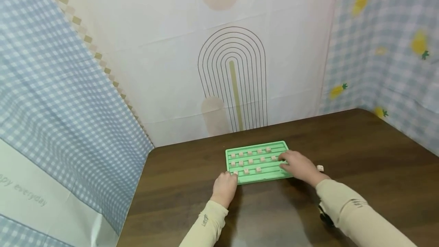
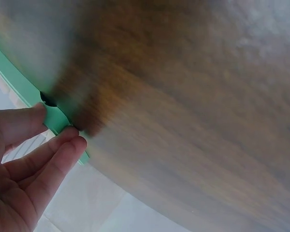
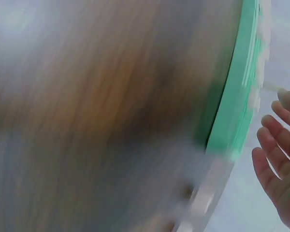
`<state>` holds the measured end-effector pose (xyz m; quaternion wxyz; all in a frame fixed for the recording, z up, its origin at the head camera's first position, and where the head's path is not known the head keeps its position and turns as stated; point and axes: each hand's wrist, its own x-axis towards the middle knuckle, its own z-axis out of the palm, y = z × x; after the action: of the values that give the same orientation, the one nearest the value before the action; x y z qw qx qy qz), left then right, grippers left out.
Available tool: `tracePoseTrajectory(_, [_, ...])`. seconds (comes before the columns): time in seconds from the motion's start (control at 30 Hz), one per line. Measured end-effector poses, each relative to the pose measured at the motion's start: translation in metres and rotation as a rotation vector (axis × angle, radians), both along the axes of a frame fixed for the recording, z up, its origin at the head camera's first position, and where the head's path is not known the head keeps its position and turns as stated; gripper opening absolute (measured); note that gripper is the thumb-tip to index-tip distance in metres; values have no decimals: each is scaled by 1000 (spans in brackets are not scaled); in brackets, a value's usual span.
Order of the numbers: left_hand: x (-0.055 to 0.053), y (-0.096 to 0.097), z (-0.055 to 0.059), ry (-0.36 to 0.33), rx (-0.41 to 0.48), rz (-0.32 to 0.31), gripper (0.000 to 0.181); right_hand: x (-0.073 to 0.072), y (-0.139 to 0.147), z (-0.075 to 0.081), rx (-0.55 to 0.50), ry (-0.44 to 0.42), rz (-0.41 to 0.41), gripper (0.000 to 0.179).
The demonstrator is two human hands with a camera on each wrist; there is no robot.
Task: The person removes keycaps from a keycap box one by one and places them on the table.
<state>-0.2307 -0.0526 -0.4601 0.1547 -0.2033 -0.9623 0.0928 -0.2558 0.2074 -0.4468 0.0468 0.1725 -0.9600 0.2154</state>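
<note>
A light green tray (image 1: pixel 272 170) with raised ridges lies on the table, holding small pale cube-shaped tiles (image 1: pixel 250 161) in three rows. My left hand (image 1: pixel 225 186) grips the tray's near left corner; in the left wrist view its thumb and fingers pinch the green rim (image 2: pixel 56 119). Over the tray's right end hovers my right hand (image 1: pixel 299 166), close to the last tile (image 1: pixel 273 158) of the middle row. Seen from the right wrist, the fingers (image 3: pixel 275 140) are spread and loosely bent, with nothing visible between them. Marks on the tiles are too small to read.
One loose pale tile (image 1: pixel 320 168) sits on the dark wooden table (image 1: pixel 185 170), right of the tray behind my right wrist. A dark object (image 1: pixel 326 216) shows under the right sleeve. Patterned cloths (image 1: pixel 164 68) hang behind the table and along both sides.
</note>
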Motion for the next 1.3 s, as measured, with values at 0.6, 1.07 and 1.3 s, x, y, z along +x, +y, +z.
tracePoseTrajectory(0.6, [6, 6, -8, 26, -15, -1, 9, 0, -67, -27, 102, 61, -25, 12])
tracePoseTrajectory(1.07, [1, -1, -5, 100, -1, -10, 8, -8, -75, -21, 125, 118, -16, 7])
tracePoseTrajectory(1.3, [1, -4, -2, 85, -7, -13, 7, -6, -61, -10, 59, 99, 0, 4])
